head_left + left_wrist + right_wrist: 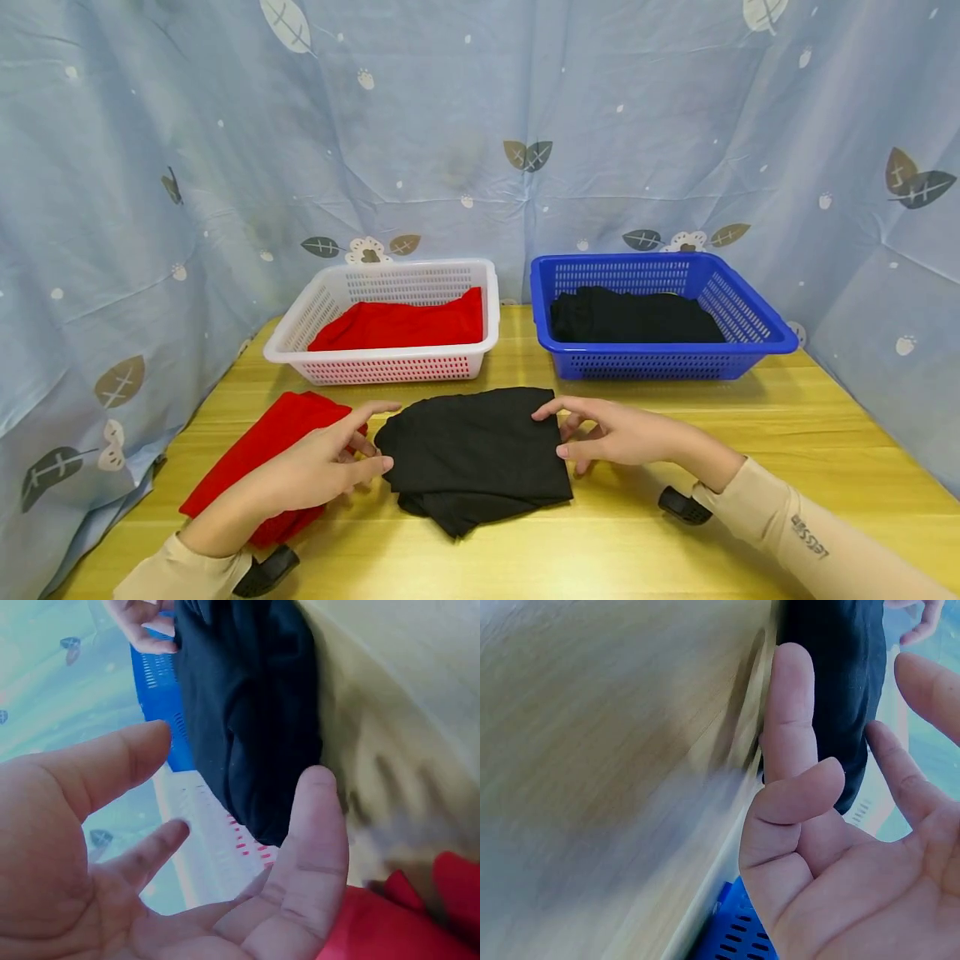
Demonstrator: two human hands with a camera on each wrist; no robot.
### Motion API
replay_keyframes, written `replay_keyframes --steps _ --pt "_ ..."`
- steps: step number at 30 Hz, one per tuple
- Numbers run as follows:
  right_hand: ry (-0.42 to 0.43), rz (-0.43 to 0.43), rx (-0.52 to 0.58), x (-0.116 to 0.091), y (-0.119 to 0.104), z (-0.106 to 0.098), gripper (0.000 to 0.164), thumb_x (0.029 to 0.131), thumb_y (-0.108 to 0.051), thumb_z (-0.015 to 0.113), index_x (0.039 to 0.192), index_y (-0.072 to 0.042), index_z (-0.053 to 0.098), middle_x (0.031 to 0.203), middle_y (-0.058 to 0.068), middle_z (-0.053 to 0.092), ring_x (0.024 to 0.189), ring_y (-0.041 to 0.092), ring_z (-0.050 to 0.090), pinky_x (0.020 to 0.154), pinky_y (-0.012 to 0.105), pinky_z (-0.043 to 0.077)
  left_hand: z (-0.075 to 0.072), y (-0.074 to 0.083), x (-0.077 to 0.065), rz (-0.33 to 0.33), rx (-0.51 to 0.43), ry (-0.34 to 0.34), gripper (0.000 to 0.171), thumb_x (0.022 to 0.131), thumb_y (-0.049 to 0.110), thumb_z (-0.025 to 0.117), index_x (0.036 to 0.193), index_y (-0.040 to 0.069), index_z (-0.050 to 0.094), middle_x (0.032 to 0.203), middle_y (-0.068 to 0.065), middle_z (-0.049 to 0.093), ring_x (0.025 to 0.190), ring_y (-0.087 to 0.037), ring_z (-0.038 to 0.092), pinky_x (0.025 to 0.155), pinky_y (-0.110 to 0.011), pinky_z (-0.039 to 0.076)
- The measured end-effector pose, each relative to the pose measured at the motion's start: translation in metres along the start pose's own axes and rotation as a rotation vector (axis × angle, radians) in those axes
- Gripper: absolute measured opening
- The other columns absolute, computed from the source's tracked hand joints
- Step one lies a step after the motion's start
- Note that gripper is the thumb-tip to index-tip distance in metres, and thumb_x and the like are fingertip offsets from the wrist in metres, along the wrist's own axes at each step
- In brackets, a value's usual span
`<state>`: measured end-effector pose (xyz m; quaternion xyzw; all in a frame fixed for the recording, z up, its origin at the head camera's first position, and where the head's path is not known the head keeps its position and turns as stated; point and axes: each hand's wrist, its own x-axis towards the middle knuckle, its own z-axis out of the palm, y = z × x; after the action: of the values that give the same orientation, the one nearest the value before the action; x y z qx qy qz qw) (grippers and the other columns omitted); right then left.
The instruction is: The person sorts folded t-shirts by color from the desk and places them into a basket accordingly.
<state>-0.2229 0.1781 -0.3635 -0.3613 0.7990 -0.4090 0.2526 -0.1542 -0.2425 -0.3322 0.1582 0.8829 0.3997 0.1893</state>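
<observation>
A folded black garment lies on the table in front of the baskets, with a loose corner poking out at its near side. At its left end is my left hand, fingers spread and relaxed. My right hand stands at the garment's right end, fingers loosely bent, the index finger over its edge. Both wrist views show spread fingers around the black cloth with none curled round it; whether the fingertips touch it I cannot tell. Beneath and beside my left hand lies a red garment, partly hidden by the forearm.
Behind, a white basket on the left holds red cloth. A blue basket on the right holds black cloth. A pale blue patterned curtain hangs behind and along the sides of the wooden table.
</observation>
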Motion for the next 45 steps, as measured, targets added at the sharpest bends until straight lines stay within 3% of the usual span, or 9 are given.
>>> replay_keyframes --steps 6,9,14,19,26,30,37,44,45 --pt "-0.021 0.044 0.105 0.005 0.002 -0.002 0.054 0.108 -0.024 0.067 0.158 -0.021 0.047 0.112 0.018 0.061 0.089 0.032 0.080 0.082 0.039 0.065 0.005 -0.001 0.012 -0.068 -0.055 -0.006 0.085 0.102 0.033 0.075 0.170 0.033 0.023 0.106 -0.015 0.061 0.077 -0.029 0.070 0.068 -0.041 0.057" --pt "-0.024 0.070 0.153 0.010 0.004 -0.002 0.054 0.107 -0.025 0.067 0.158 -0.023 0.047 0.104 0.018 0.061 0.089 0.035 0.080 0.072 0.034 0.061 0.008 -0.003 0.017 -0.097 -0.098 0.008 0.084 0.101 0.033 0.076 0.168 0.034 0.026 0.109 -0.017 0.060 0.079 -0.028 0.071 0.071 -0.040 0.057" --pt "-0.015 0.088 0.143 0.017 0.008 0.001 0.052 0.106 -0.027 0.069 0.155 -0.025 0.051 0.098 0.016 0.062 0.083 0.032 0.079 0.059 0.024 0.047 0.012 -0.008 0.027 -0.106 -0.237 0.008 0.080 0.101 0.029 0.077 0.167 0.031 0.032 0.127 -0.023 0.059 0.094 -0.027 0.073 0.089 -0.041 0.064" --pt "-0.012 0.080 0.147 0.023 0.007 0.007 0.050 0.104 -0.028 0.072 0.151 -0.025 0.054 0.100 0.016 0.066 0.073 0.027 0.075 0.057 0.023 0.046 0.016 -0.011 0.037 -0.099 -0.378 -0.045 0.079 0.101 0.027 0.076 0.166 0.031 0.033 0.149 -0.021 0.056 0.112 -0.026 0.074 0.094 -0.044 0.064" --pt "0.005 0.070 0.160 0.025 0.008 0.011 0.049 0.103 -0.024 0.074 0.149 -0.022 0.057 0.103 0.014 0.066 0.070 0.024 0.072 0.060 0.024 0.050 0.017 -0.014 0.045 -0.096 -0.561 -0.139 0.073 0.106 0.023 0.069 0.169 0.029 0.032 0.170 -0.020 0.037 0.129 -0.026 0.068 0.107 -0.051 0.059" --pt "0.006 0.067 0.168 0.026 0.009 0.010 0.050 0.102 -0.022 0.075 0.148 -0.022 0.058 0.103 0.013 0.066 0.069 0.023 0.071 0.061 0.024 0.052 0.019 -0.018 0.047 -0.073 -0.648 -0.152 0.072 0.106 0.016 0.067 0.169 0.024 0.033 0.169 -0.019 0.038 0.130 -0.026 0.067 0.107 -0.047 0.060" --pt "0.000 0.024 0.129 0.024 0.010 0.009 0.050 0.101 -0.020 0.076 0.148 -0.015 0.059 0.077 0.006 0.062 0.063 0.026 0.068 0.059 0.026 0.053 0.024 -0.023 0.047 -0.048 -0.697 -0.144 0.067 0.105 0.013 0.067 0.165 0.020 0.038 0.162 -0.015 0.046 0.129 -0.024 0.068 0.105 -0.044 0.060" --pt "0.026 0.025 0.131 0.020 0.012 0.005 0.050 0.101 -0.019 0.076 0.148 -0.013 0.060 0.107 0.009 0.070 0.060 0.020 0.062 0.059 0.026 0.052 0.026 -0.019 0.050 -0.006 -0.718 -0.114 0.058 0.104 0.011 0.068 0.158 0.015 0.045 0.148 -0.011 0.060 0.124 -0.024 0.071 0.103 -0.038 0.061" --pt "0.029 0.027 0.131 0.020 0.012 0.005 0.050 0.101 -0.019 0.076 0.147 -0.013 0.060 0.105 0.009 0.070 0.059 0.019 0.061 0.059 0.026 0.052 0.027 -0.019 0.051 -0.001 -0.719 -0.108 0.057 0.104 0.010 0.068 0.157 0.014 0.047 0.146 -0.011 0.062 0.122 -0.024 0.071 0.103 -0.038 0.062"
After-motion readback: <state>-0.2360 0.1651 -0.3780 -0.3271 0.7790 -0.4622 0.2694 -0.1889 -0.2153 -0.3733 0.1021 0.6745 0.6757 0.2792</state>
